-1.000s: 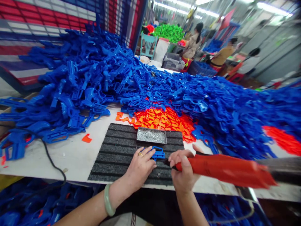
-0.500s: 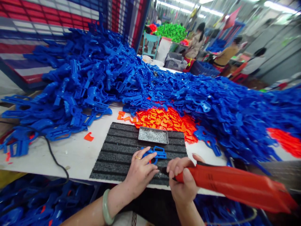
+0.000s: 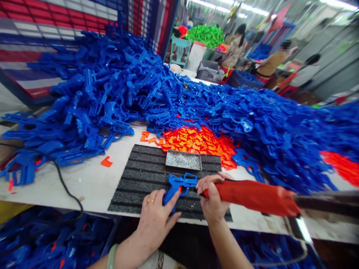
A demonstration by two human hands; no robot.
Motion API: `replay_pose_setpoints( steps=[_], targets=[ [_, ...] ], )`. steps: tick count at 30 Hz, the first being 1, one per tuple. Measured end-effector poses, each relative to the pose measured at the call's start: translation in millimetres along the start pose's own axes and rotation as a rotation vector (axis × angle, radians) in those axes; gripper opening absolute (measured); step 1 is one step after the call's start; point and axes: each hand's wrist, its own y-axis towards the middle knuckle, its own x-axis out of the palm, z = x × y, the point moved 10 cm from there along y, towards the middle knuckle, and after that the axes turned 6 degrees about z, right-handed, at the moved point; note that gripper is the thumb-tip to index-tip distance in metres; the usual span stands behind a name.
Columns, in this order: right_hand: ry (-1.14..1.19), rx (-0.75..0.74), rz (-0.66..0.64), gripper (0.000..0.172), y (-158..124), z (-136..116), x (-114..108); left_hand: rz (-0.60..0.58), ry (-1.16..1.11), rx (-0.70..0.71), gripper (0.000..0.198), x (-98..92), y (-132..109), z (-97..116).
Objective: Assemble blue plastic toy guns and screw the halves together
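My left hand [image 3: 155, 220] grips the handle of a blue plastic toy gun [image 3: 179, 185] above a black ribbed mat [image 3: 140, 168]. My right hand [image 3: 212, 198] is shut around an electric screwdriver in an orange-red sleeve [image 3: 252, 197], and its dark tip sits close to the gun's rear. I cannot tell whether the tip touches the gun. Just beyond the gun, a small metal tray of tiny screws [image 3: 183, 160] rests on the mat. An orange pile of small plastic pieces [image 3: 199, 144] lies behind the tray.
A huge heap of blue plastic parts [image 3: 112, 82] covers the white table [image 3: 89, 186] behind the mat. More blue parts lie below the table edge [image 3: 42, 239]. A black cable [image 3: 67, 183] crosses the table at left. Co-workers [image 3: 272, 63] sit in the background.
The blue gun has been lifted from lying flat and is now held by its handle. My left hand has drawn back toward me, and the screwdriver has swung level toward the gun's rear.
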Motion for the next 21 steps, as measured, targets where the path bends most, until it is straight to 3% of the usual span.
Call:
replay_pose_setpoints(
  steps=[11, 17, 21],
  targets=[
    [-0.012, -0.075, -0.2, 0.027, -7, -2, 13, -0.036, 0.032, 0.069, 0.044, 3.0, 0, 7],
    [0.026, -0.049, 0.018, 0.027, 13, -7, 7, -0.024, 0.024, 0.071, 0.047, 1.6, 0, 7],
    [0.017, 0.002, 0.026, 0.027, 19, 4, 13, -0.025, 0.035, 0.063, 0.048, 2.1, 1, 7]
  ],
)
